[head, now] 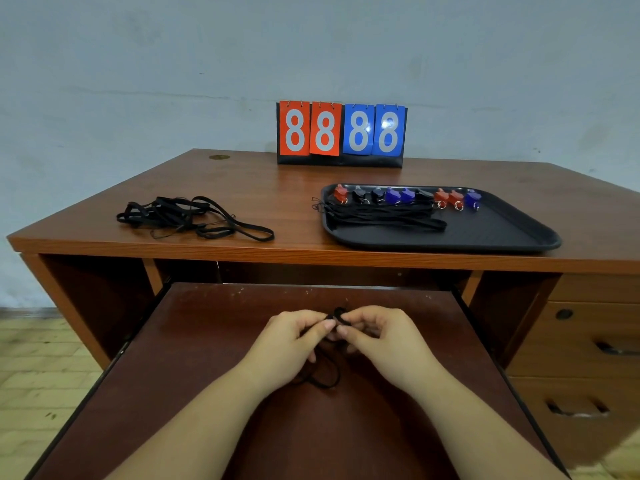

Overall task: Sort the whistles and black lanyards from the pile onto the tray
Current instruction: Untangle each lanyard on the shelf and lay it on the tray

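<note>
My left hand (294, 336) and my right hand (375, 336) meet over the pull-out shelf, both pinching one black lanyard (323, 372) whose loop hangs below my fingers. A small dark piece sits between my fingertips; I cannot tell what it is. A pile of tangled black lanyards (187, 216) lies on the desk's left side. On the right stands a black tray (502, 230) with a row of red, black and blue whistles (405, 196) along its far edge and a bundle of straightened black lanyards (384, 216) in front of them.
A flip scoreboard (341, 133) showing 88 88 stands at the back of the wooden desk (277, 188) against the wall. Drawers (585, 348) with handles are at the lower right. The pull-out shelf (207, 341) juts toward me under the desktop.
</note>
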`<state>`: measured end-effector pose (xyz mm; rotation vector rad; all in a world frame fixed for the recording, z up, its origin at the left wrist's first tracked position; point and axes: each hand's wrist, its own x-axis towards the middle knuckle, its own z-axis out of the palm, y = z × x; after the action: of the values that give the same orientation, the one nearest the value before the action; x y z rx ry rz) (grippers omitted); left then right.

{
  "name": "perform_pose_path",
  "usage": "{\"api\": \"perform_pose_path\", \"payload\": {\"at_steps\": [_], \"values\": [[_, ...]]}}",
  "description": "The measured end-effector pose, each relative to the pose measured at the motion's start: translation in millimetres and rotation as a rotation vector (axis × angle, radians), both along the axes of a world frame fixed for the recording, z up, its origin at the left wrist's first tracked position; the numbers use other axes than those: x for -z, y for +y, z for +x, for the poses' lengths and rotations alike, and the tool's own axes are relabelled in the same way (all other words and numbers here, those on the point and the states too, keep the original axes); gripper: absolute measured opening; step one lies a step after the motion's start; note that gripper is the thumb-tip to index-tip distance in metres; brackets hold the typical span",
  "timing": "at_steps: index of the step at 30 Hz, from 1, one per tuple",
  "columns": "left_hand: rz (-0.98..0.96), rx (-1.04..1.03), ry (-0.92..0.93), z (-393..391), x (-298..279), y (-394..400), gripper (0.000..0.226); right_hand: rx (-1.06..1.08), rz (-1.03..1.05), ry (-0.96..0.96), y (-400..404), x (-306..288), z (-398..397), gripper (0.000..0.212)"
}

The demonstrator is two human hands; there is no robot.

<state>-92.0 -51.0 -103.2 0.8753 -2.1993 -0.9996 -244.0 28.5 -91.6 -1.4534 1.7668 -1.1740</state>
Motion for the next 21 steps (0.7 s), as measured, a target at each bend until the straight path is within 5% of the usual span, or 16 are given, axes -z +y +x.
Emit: {"api": "perform_pose_path", "payload": {"at_steps": [9,16,21], "values": [[0.015,0.029,-0.012,-1.3,-4.1,5.3,0.026,0.086,-0.061,0.004,0.6,-2.6,-0.5,0.008],[0.031,0.043,0.023,-2.5,-4.1,7.2,0.025,0.06,-0.146,-0.412,2.9,-11.8,5.4,0.01],[0.05,-0.044,0.192,-4.0,-3.0,2.7,0.017,0.138,-0.157,-0.378,1.1,-9.9,5.2,0.014]]}}
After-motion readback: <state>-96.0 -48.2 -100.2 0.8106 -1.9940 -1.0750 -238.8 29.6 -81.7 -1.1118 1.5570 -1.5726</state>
